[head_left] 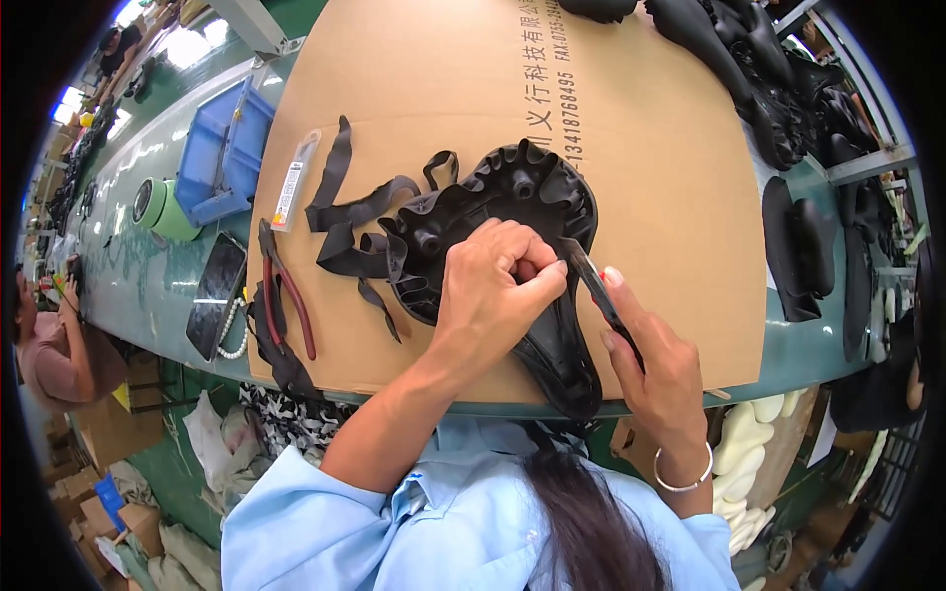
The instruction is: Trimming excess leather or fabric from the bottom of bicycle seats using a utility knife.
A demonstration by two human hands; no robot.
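A black bicycle saddle [568, 357] lies underside up on a sheet of brown cardboard, its narrow nose toward me and its gathered cover edge showing around the wide end. My left hand [498, 281] rests over the middle of the saddle, thumb and fingers pinched together. Whatever is between those fingertips is hidden. In my right hand [652, 369] is a utility knife [603, 295], its blade pointing up and left, close to the saddle's right edge. Curled black trimmed strips [340, 241] lie to the left of the saddle's wide end.
On the cardboard [680, 236], left side, lie red-handled pliers [286, 291] and a clear slim packet [296, 182]. Further left are a phone [219, 295], a blue bin [222, 148] and a green round container [166, 209]. Black saddle covers [778, 89] are heaped far right. Another person [64, 345] sits at left.
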